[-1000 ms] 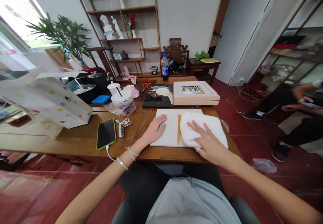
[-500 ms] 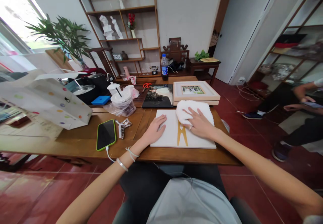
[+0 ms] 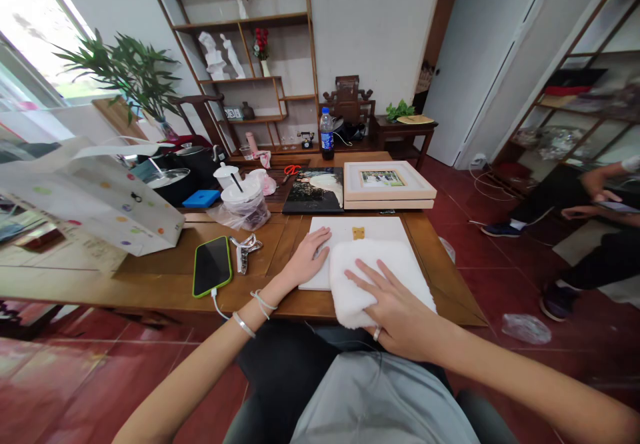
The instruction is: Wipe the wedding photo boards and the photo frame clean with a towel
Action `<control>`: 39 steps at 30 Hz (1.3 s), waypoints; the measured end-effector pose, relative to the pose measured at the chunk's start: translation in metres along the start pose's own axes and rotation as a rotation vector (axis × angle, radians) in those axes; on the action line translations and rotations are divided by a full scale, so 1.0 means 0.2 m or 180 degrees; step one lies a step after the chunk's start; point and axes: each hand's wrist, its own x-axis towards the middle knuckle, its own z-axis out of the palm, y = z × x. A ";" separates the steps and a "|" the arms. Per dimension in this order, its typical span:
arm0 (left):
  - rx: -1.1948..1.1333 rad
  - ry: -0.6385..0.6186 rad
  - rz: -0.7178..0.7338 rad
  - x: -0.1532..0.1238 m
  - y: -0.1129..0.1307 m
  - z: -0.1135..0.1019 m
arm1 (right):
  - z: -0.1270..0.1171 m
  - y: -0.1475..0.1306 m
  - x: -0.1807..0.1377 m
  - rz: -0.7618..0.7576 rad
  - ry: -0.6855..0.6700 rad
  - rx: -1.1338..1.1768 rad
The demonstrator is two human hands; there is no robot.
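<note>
A white board [image 3: 373,232] lies flat on the wooden table [image 3: 170,271] in front of me, with a small gold mark near its far edge. My left hand [image 3: 306,257] presses flat on the board's left edge, fingers apart. A white fluffy towel [image 3: 395,267] covers the near part of the board and overhangs the table's front edge. My right hand [image 3: 395,307] rests palm down on the towel, fingers spread, a ring on one finger.
A green-cased phone [image 3: 212,265] and a metal clip [image 3: 243,249] lie left of the board. Behind it sit a dark picture [image 3: 314,191], a framed photo [image 3: 386,183], plastic cups [image 3: 245,203], a dotted paper bag [image 3: 95,197] and a bottle [image 3: 326,133]. A person sits at far right [image 3: 595,211].
My right hand has dragged the towel from the board's far right corner back toward me to its near edge, hiding most of the gold mark. My left hand has stayed put.
</note>
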 end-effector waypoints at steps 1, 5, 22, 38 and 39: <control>-0.0003 -0.0008 -0.0006 0.00 0.00 0.00 | 0.00 0.02 0.01 0.0031 0.0024 0.0015; -0.0018 0.0038 0.0008 0.00 -0.01 0.01 | 0.00 0.18 0.09 0.0144 0.0083 0.0062; -0.0050 0.0057 0.0068 0.00 -0.04 0.02 | 0.04 0.27 0.34 0.0500 0.0180 -0.0991; -0.0096 0.0057 0.0033 0.00 -0.03 0.01 | 0.05 0.12 0.26 0.0425 0.0291 -0.0496; -0.0104 0.0063 0.0042 0.00 -0.04 0.01 | 0.05 0.17 0.29 0.0468 0.0295 -0.0526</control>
